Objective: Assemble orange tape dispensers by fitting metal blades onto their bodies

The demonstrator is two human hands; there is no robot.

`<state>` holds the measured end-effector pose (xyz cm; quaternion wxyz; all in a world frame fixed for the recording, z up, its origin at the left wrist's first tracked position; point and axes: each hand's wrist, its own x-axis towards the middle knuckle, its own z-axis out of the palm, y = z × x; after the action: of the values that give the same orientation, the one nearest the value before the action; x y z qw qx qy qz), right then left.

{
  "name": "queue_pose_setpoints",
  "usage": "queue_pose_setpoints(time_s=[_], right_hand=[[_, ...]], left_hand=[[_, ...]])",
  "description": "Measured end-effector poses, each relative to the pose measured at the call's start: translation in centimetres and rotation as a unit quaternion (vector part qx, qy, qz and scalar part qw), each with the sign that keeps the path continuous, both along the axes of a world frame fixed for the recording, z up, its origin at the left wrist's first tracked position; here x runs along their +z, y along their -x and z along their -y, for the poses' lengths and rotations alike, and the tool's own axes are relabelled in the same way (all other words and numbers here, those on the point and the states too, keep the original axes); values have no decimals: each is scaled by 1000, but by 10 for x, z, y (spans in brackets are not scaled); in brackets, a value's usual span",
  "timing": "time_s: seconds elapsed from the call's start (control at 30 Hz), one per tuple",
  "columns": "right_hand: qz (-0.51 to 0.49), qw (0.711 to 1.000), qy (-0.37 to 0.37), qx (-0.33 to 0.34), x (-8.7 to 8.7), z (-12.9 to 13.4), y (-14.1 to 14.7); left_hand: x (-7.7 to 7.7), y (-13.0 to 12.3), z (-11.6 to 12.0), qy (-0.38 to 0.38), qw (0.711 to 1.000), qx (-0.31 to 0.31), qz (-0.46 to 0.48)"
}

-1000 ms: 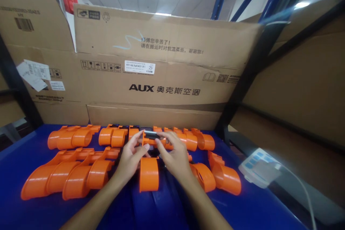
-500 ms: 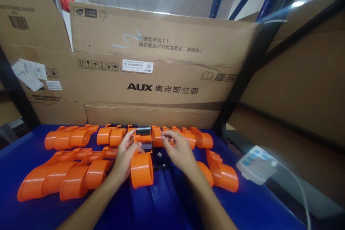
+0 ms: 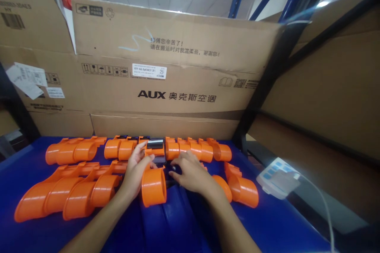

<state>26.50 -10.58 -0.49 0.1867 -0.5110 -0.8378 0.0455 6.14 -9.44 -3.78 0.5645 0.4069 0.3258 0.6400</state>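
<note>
My left hand [image 3: 138, 172] is closed around an orange plastic part [image 3: 153, 186] with a round, cup-like lower end. Its upper end carries a black strip [image 3: 155, 143] with a pale edge, and my fingers cover part of its left side. Just right of it, my right hand [image 3: 188, 172] is low over the blue surface. Thumb and fingers are curled together at a small dark, shiny thing [image 3: 174, 168], which is too small and covered to name. Several like orange parts [image 3: 196, 151] stand in a row behind my hands.
More orange parts [image 3: 78, 195] lie in rows at the left, and others [image 3: 243, 191] at the right. A white power strip [image 3: 279, 178] with a cable sits on the right edge of the blue covering [image 3: 118, 231]. A cardboard panel [image 3: 118, 99] rises behind, beside a dark post [image 3: 261, 87].
My right hand has moved down and slightly left, its fingers closing at the small thing on the blue surface. My left hand keeps its hold on the orange part. The view has shifted slightly.
</note>
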Motion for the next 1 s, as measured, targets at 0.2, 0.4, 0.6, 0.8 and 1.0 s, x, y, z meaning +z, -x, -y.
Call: queue_pose_setpoints(time_s=[0.2,0.4,0.6,0.8,1.0], right_hand=[[-3,1000,11,-5,-1,0,-1],[-12,999,40,10,-1,-1,-1],[-21,999,45,17,-4,-3,-2],[-19,999,14,26,-8,-9,-2],[-16,999,-23,15,-12,-13,-4]], left_hand=[[1,-1,0,-1,1000,1,-6],[-2,-1,-1,-5,1000,2,-14],[-5,-1,-3,-4,1000,5,-19],[-4,-1,-3,-5,1000,3,-19],[-2,-1,-2,-8,1000,7,-25]])
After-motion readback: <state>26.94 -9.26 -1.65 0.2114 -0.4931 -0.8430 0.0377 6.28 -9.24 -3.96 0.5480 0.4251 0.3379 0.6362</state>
